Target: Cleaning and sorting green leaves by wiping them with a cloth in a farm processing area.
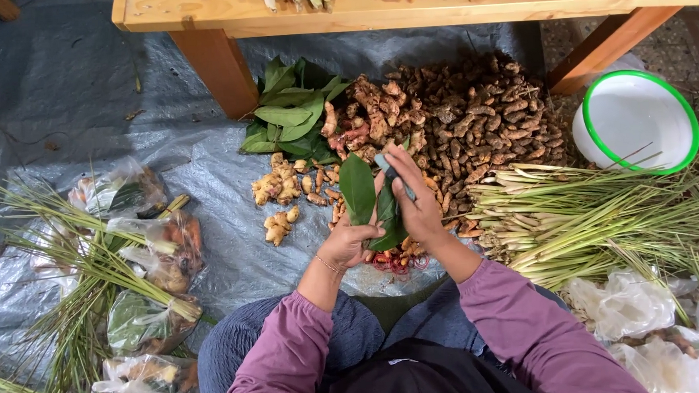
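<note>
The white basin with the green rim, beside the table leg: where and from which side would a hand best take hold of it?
Probably by the green rim of the white basin, on its near edge, coming from the person's side. It is tilted with its open mouth facing up towards the camera, so the rim is exposed, and the lemongrass stalks lie just below it. Both hands hold green leaves.

You get soft, even daylight with faint shadows only; the grey tarp (205, 172) shows mild sheen, focus stays sharp throughout, and straight lines bend slightly near the edges.
</note>
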